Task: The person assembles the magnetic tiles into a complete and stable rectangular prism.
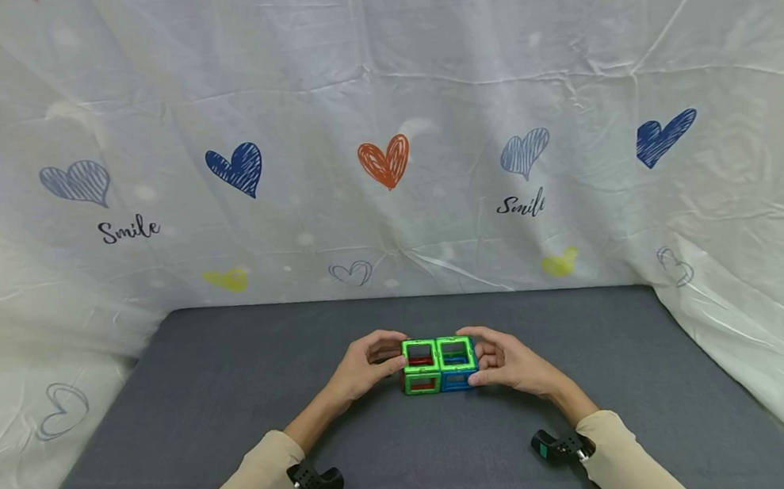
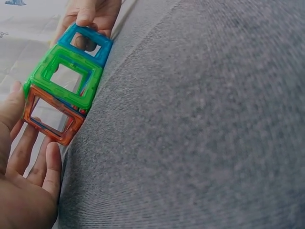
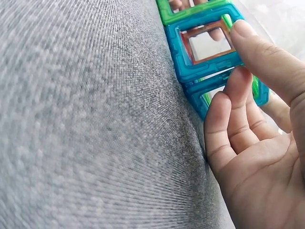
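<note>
A two-cube block of magnetic building tiles [image 1: 437, 356] sits on the dark table, its square see-through frames coloured green, red and blue. At the block's left end my left hand [image 1: 367, 365] holds it, thumb toward the front and index finger at the far top edge. An orange-red end tile [image 2: 71, 130] faces that palm in the left wrist view. My right hand [image 1: 518, 363] grips the opposite end between thumb and fingers. There, in the right wrist view, the thumb presses a blue tile [image 3: 178, 55] and the curled fingertips touch the end frame.
Grey cloth covers the table [image 1: 415, 465]. Behind it and at both sides hangs a white sheet [image 1: 436, 48] printed with hearts and the word Smile. Each wrist wears a small black camera, one on the left [image 1: 320, 481] and one on the right [image 1: 557, 446].
</note>
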Motion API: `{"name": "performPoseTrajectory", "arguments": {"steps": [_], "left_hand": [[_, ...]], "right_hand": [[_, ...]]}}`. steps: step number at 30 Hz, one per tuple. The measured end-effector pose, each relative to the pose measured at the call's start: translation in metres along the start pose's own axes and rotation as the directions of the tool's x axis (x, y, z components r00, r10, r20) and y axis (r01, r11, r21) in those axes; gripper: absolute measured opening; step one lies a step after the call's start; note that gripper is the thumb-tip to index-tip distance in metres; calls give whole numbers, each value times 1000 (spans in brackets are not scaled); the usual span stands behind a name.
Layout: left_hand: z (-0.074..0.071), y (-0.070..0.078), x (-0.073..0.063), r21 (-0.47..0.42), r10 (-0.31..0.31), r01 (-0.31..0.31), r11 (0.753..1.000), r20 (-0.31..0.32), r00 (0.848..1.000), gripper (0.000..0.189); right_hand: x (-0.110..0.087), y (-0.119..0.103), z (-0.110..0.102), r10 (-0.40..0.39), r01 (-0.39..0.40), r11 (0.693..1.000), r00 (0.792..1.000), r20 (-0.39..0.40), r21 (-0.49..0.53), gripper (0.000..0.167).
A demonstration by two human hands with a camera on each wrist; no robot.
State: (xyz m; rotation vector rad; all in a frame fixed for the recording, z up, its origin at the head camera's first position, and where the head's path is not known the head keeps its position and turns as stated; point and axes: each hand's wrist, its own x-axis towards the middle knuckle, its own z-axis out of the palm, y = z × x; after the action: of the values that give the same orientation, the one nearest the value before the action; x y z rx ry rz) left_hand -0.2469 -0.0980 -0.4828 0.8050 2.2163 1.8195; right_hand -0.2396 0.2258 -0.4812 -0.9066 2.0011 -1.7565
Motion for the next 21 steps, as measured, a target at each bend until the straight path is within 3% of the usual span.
{"name": "performPoseTrajectory", "arguments": {"steps": [6, 21], "left_hand": [[-2, 0, -2, -6, -16, 16, 1000, 10, 1000, 43], [-3, 0, -3, -50, 18, -17, 999, 24, 1000, 45]], "right_hand": [[0, -1, 1, 2, -2, 1000, 1000, 1, -3, 75], [0, -3, 0, 5, -6, 1000, 1000, -5, -21, 77]]}}
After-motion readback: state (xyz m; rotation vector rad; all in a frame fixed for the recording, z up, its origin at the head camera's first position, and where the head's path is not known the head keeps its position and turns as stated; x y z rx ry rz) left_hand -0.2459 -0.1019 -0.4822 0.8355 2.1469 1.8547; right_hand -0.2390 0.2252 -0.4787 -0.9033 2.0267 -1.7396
